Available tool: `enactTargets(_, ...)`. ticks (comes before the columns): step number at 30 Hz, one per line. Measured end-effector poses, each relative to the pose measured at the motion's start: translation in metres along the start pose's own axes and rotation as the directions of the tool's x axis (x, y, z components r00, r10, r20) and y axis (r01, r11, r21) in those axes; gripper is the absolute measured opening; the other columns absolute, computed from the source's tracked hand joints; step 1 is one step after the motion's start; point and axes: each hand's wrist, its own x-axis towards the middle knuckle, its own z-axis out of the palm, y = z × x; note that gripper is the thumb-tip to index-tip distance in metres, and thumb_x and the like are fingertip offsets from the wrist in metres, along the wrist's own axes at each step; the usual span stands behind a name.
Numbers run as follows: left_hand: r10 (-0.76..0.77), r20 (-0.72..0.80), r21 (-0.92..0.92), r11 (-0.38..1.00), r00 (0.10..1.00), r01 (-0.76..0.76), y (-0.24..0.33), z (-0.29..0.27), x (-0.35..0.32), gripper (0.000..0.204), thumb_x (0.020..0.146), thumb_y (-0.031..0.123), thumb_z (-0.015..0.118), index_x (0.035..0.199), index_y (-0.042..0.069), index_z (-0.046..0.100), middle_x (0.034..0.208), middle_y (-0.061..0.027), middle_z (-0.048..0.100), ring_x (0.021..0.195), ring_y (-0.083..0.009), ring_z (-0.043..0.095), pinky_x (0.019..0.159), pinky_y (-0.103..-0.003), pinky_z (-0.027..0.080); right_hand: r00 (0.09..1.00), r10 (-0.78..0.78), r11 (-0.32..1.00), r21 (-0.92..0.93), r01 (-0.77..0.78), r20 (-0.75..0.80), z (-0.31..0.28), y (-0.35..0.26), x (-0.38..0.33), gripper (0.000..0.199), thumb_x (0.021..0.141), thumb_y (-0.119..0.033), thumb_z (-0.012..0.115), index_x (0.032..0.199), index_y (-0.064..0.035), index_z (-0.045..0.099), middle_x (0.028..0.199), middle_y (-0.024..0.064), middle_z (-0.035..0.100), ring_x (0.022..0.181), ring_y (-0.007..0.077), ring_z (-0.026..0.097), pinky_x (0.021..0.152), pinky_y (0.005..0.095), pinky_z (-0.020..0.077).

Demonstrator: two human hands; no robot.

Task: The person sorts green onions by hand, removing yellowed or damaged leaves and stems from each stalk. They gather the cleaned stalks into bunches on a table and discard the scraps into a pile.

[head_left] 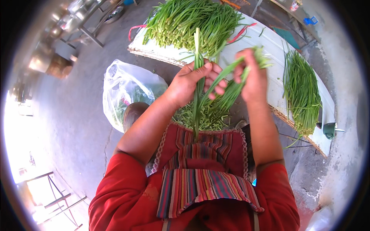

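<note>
While left fingers (202, 71) pinch a stalk (198, 90), right fingers (249, 58) clamp a bunch (231, 93). Bench (278, 85): two piles of greens (189, 25).

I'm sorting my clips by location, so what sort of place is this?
Probably a simple kitchen or food-prep area, though I can't be sure. Greens are heaped on a white board, and what look like metal pots stand at the upper left.
</note>
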Motion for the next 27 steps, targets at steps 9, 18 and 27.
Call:
enactTargets(9,-0.071,0.346,-0.106,0.988,0.936,0.114,0.004,-0.018,-0.002,0.054,0.08,0.037,0.045,0.112,-0.006,0.048,0.071,-0.0198,0.056,0.038,-0.0125,0.042,0.036,-0.019,0.033,0.959,0.094,0.968,0.2,-0.15,0.266,-0.043,-0.019,0.018,0.02,0.086,-0.025,0.059,0.076,-0.0114,0.05,0.059,-0.0038,0.041,0.045,0.007,0.04,0.041,0.0204,0.032)
enactTargets(18,-0.274,0.342,0.029,0.959,0.899,0.282,-0.01,-0.005,-0.003,0.049,0.078,0.041,0.043,0.097,-0.003,0.053,0.061,-0.014,0.051,0.036,-0.0079,0.03,0.031,-0.018,0.022,0.936,0.137,0.966,-0.253,-0.054,0.324,0.005,0.003,-0.017,0.016,0.081,-0.019,0.066,0.078,-0.0051,0.059,0.052,-0.0031,0.049,0.04,0.0048,0.041,0.038,0.0199,0.0302)
enactTargets(27,-0.254,0.247,0.037,0.967,0.935,0.253,0.004,-0.021,-0.008,0.039,0.085,0.031,0.037,0.101,-0.002,0.052,0.061,-0.0093,0.048,0.036,-0.0055,0.026,0.034,-0.018,0.023,0.966,0.132,0.99,-0.086,-0.116,0.221,-0.031,-0.019,0.0,0.022,0.083,-0.024,0.063,0.07,-0.0119,0.05,0.048,-0.0056,0.039,0.041,0.0028,0.036,0.039,0.0182,0.0272)
